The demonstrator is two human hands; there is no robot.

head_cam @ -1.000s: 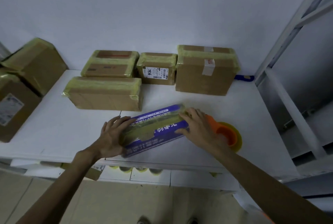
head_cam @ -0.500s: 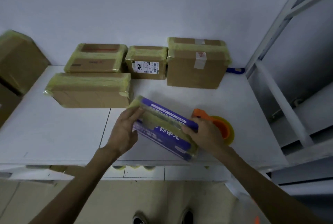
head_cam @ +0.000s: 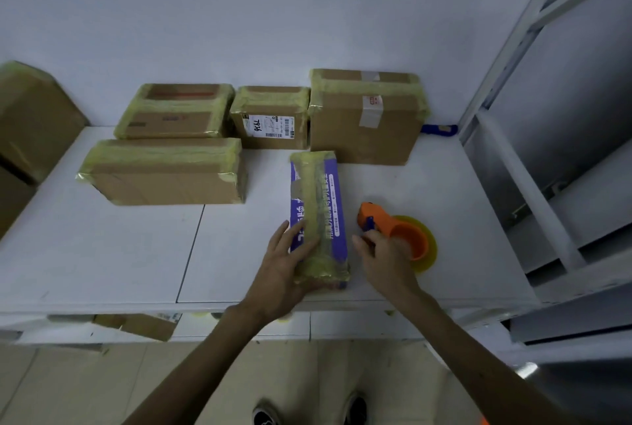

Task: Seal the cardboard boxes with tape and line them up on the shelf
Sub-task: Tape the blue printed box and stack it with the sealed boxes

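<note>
Your left hand (head_cam: 282, 265) lies flat, fingers straight, on the near end of the slim purple box (head_cam: 316, 206), likely steadying it lengthwise on the smooth white shelf (head_cam: 119, 253). Your right hand (head_cam: 384, 259) meets the orange tape dispenser (head_cam: 390, 226); I cannot tell whether it grips. Behind, glossy yellowish tape wraps four brown cardboard boxes (head_cam: 364, 127) near the wall.

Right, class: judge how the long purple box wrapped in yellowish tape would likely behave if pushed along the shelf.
The purple box probably slides rather than rolls or tips: it lies low on a broad face. Its tape wrap may feel slippery. Straight edges under the left hand suggest stiffness.
</note>
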